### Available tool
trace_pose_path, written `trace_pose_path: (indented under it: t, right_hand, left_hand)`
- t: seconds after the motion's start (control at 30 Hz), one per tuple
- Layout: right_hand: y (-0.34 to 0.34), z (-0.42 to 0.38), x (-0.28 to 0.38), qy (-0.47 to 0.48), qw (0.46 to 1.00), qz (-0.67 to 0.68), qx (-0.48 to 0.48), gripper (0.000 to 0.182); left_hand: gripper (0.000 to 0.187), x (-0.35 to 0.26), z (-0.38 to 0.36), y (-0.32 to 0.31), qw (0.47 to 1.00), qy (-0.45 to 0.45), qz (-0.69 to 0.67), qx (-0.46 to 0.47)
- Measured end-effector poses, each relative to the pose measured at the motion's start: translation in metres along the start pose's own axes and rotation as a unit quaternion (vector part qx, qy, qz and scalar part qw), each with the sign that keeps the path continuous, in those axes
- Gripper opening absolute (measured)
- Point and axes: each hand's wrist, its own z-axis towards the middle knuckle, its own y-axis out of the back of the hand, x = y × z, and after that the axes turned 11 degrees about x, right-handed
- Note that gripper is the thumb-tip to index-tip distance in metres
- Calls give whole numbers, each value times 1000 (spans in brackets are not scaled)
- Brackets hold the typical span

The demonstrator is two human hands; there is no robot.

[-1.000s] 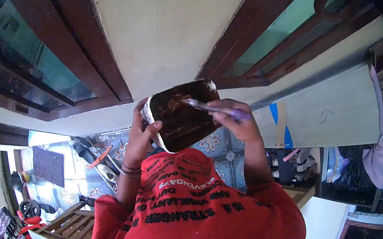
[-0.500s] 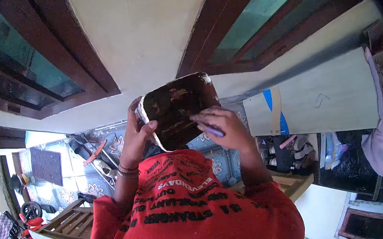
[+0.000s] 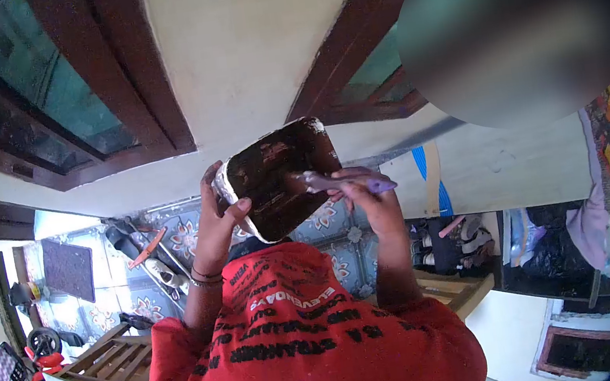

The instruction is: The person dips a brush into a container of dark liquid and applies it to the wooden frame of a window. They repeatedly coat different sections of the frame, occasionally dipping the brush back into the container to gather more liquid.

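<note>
A rectangular container (image 3: 321, 146) with a dark brown, paint-coated inside and a white, smeared rim is held up before my chest, its open side facing me. My left hand (image 3: 218, 221) grips its left edge, thumb over the rim and the other fingers behind. In my right hand (image 3: 368, 201) is a paintbrush (image 3: 356, 178) with a purple handle. The brush points left into the container, and its bristle end is hard to make out against the brown inside.
Brown-framed windows (image 3: 117, 76) flank a cream wall (image 3: 225, 54). A wooden bench (image 3: 104, 363) stands behind me. Shoes (image 3: 166, 274) and a dark mat (image 3: 69, 268) lie on the patterned tiles at left. At right are a pale board (image 3: 473, 176), more footwear (image 3: 473, 238) and a black bag (image 3: 560, 253).
My right hand has shifted slightly right and turned, so the purple brush handle now lies across it, pointing right. The container stays in my left hand, nearly in place.
</note>
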Motion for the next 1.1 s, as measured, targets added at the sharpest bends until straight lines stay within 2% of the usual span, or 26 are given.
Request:
trace_pose_path:
  t: [0.03,0.1,0.17,0.23,0.3,0.37,0.4,0.47,0.5,0.53,0.6,0.7,0.77,0.83,0.9,0.97,1.1]
  right_hand:
    - [1,-1,0,-41,987,152,-39,23]
    - [0,3,0,-37,984,165,-57,30]
    - [-2,3,4,-33,958,276,-74,32]
    - [-1,4,11,-37,964,248,-84,35]
    - [0,5,15,-14,951,300,-74,33]
    - [-1,8,16,-28,949,301,-88,35]
    - [1,9,15,-38,946,304,-107,38]
    - [-1,17,19,1,950,295,-103,37]
    - [25,18,-2,16,969,241,-48,36]
    - [27,23,16,50,969,237,-57,36]
    - [46,28,40,98,965,233,-68,37]
    - [109,21,65,220,970,50,-96,47]
    - [150,11,91,277,952,-27,-126,43]
    - [184,-2,117,291,935,-115,-169,38]
    - [216,-6,131,333,911,-135,-200,34]
    - [243,-4,138,352,886,-136,-271,32]
    - [270,7,156,391,865,-79,-305,31]
  left_hand:
    - [77,-2,-4,2,1000,-14,6,-6]
    - [78,-3,-9,13,999,-34,6,-11]
    - [80,2,-15,19,999,-41,-21,-28]
    - [81,0,-20,17,999,-30,-32,-32]
    - [80,0,-22,16,997,-30,-61,-48]
    - [82,4,-24,20,998,-19,-27,-46]
    - [83,13,-22,22,997,-57,-30,-41]
    - [84,-1,-25,8,996,-72,-41,-25]
    - [82,-1,-20,1,996,-54,-58,-31]
    - [75,15,-20,8,992,-87,-95,-14]
    - [75,16,-12,-1,995,-75,-66,-21]
    - [75,16,8,-31,996,-83,-42,-18]
    - [75,29,18,-41,994,-106,-18,-8]
    - [83,43,26,-59,990,-122,-32,-65]
    - [81,63,31,-66,987,-121,-61,-88]
    - [75,72,35,-82,990,-113,-41,-73]
    - [72,85,41,-92,989,-100,-72,-81]
